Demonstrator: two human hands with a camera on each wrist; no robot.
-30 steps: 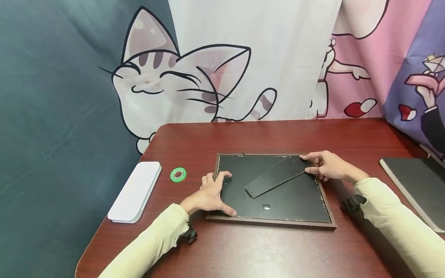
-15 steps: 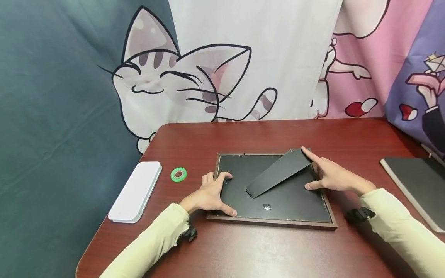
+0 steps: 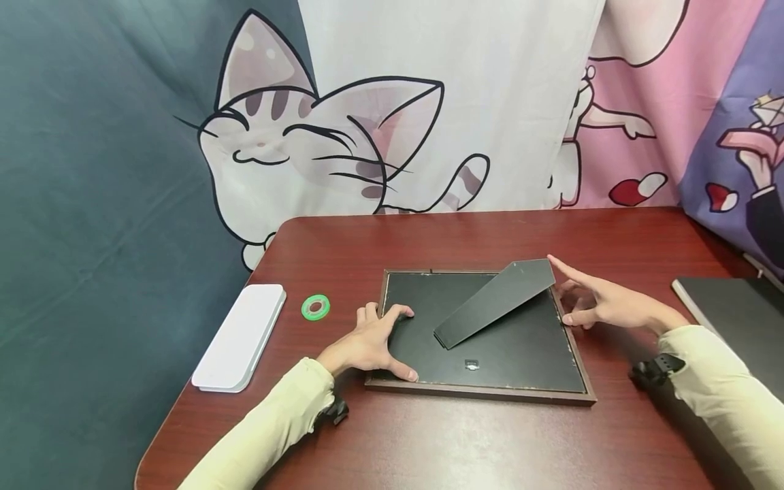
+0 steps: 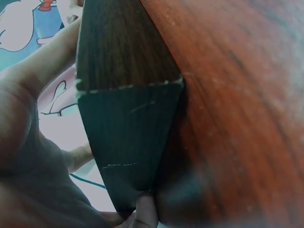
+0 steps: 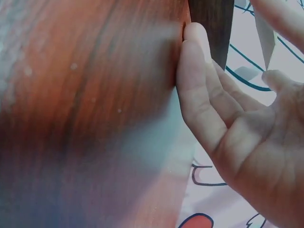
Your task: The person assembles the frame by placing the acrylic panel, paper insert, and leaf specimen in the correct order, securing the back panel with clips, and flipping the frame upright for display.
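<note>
A picture frame lies face down, its black back and small metal hanger uppermost. From the back a black stand flap rises at a slant, its right end lifted. My left hand grips the frame's left side, thumb at the near edge and fingers spread; the left wrist view shows a fingertip against the frame corner. Beside the right edge, my right hand has its thumb at the rim and index finger stretched towards the flap's raised corner. In the right wrist view, fingers touch the frame's side.
On the reddish table, a green tape roll and a white case lie left of the frame. A dark book lies at the right, partly behind the right sleeve. Printed curtains hang behind the table.
The flap's right end has lifted from the frame's back. My right hand has let go of it and moved right to the frame's edge. My left hand has stayed in place.
</note>
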